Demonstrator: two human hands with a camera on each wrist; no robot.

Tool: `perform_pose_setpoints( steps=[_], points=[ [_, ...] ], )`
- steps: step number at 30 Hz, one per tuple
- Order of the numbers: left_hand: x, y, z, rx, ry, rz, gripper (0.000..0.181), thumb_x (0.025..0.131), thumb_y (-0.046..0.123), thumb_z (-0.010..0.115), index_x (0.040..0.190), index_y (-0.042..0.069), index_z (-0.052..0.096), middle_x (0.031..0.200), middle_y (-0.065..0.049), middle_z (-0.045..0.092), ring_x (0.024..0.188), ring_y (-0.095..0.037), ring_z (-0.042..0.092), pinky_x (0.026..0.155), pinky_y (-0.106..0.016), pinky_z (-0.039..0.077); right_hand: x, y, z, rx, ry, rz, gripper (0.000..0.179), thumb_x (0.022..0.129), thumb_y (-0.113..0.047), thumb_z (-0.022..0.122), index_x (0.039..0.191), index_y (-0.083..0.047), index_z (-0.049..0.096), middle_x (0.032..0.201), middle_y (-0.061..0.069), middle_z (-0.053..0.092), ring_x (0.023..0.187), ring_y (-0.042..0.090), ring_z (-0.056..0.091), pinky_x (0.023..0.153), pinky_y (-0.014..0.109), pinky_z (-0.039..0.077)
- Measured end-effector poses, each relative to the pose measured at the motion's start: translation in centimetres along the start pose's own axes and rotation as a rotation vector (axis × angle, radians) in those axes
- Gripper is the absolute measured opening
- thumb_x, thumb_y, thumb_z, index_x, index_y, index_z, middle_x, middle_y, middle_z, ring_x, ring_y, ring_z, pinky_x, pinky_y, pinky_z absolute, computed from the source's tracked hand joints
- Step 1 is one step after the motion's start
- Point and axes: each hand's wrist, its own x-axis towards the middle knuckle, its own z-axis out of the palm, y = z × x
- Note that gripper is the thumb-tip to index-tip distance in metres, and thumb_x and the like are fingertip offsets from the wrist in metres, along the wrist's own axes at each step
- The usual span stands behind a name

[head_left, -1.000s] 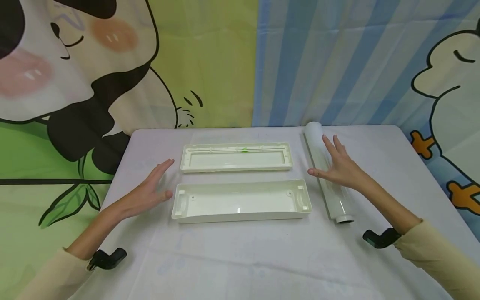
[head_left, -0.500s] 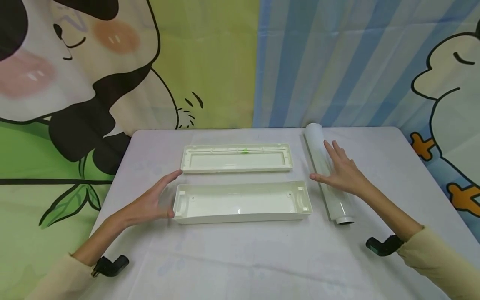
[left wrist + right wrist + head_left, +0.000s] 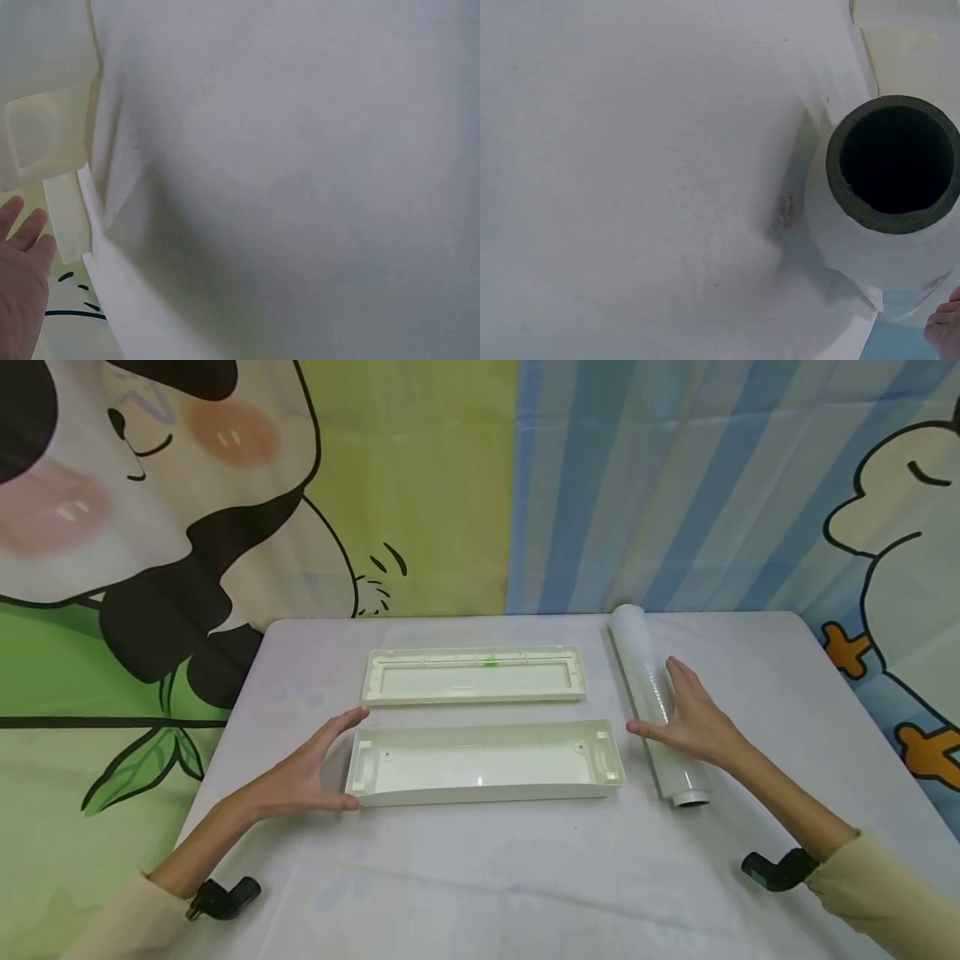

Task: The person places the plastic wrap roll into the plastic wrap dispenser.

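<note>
An off-white long box base point(image 3: 480, 764) lies on the table, hollow side up. My left hand point(image 3: 288, 781) is at its left end, thumb by the near corner and fingers spread toward the far side. In the left wrist view, part of that hand point(image 3: 22, 277) shows beside the box end point(image 3: 49, 131). To the right lies a roll of clear plastic wrap point(image 3: 648, 693), pointing away from me. My right hand point(image 3: 701, 727) is over it, thumb toward its left side and fingers toward its right. Whether they touch the roll is unclear. The right wrist view shows its dark core end point(image 3: 892, 165).
Behind the box base lies a matching flat frame-like lid point(image 3: 474, 677) with a small green piece point(image 3: 491, 661) on its rail. A white cloth point(image 3: 480, 877) covers the table. A cartoon-printed curtain point(image 3: 420, 485) hangs behind the table's far edge.
My left hand has moved right and nearer to me, up to the end of the box base. The right hand has come down closer over the roll. Box parts and roll stay put.
</note>
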Motion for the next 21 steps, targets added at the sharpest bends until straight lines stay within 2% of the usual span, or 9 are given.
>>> perform_pose_setpoints(
  steps=[5,11,16,21],
  points=[
    [-0.2,0.0,0.3,-0.003,-0.017,-0.019,0.118,0.066,0.030,0.088,0.155,0.023,0.012,0.160,-0.009,0.022,0.145,-0.039,0.024,0.108,-0.066,0.027,-0.6,0.3,0.4,0.018,0.034,-0.015,0.121,0.076,-0.054,0.075,0.153,0.003,0.001,0.158,0.030,0.009,0.142,0.050,0.020,0.102,0.070,0.028],
    [-0.1,0.1,0.6,-0.026,-0.033,-0.045,0.119,0.065,0.034,0.090,0.155,0.019,0.013,0.159,-0.005,0.023,0.145,-0.036,0.025,0.109,-0.061,0.027,-1.3,0.8,1.0,0.040,0.075,-0.033,0.121,0.074,-0.052,0.077,0.153,0.003,0.003,0.157,0.030,0.012,0.141,0.051,0.022,0.101,0.071,0.029],
    [-0.2,0.0,1.0,-0.019,-0.048,-0.085,0.120,0.065,0.042,0.088,0.154,0.016,0.013,0.158,-0.012,0.026,0.143,-0.041,0.028,0.107,-0.063,0.030,-2.2,1.0,1.5,0.036,0.086,-0.040,0.121,0.073,-0.051,0.078,0.153,0.004,0.005,0.156,0.031,0.015,0.138,0.052,0.025,0.099,0.071,0.030],
    [-0.1,-0.2,1.2,0.026,-0.029,-0.110,0.112,0.066,0.048,0.086,0.151,0.015,0.020,0.152,-0.014,0.035,0.139,-0.042,0.036,0.105,-0.061,0.035,-2.7,1.2,1.9,0.040,0.084,-0.047,0.120,0.073,-0.049,0.078,0.152,0.006,0.008,0.156,0.031,0.016,0.138,0.051,0.026,0.100,0.069,0.031]
  ],
)
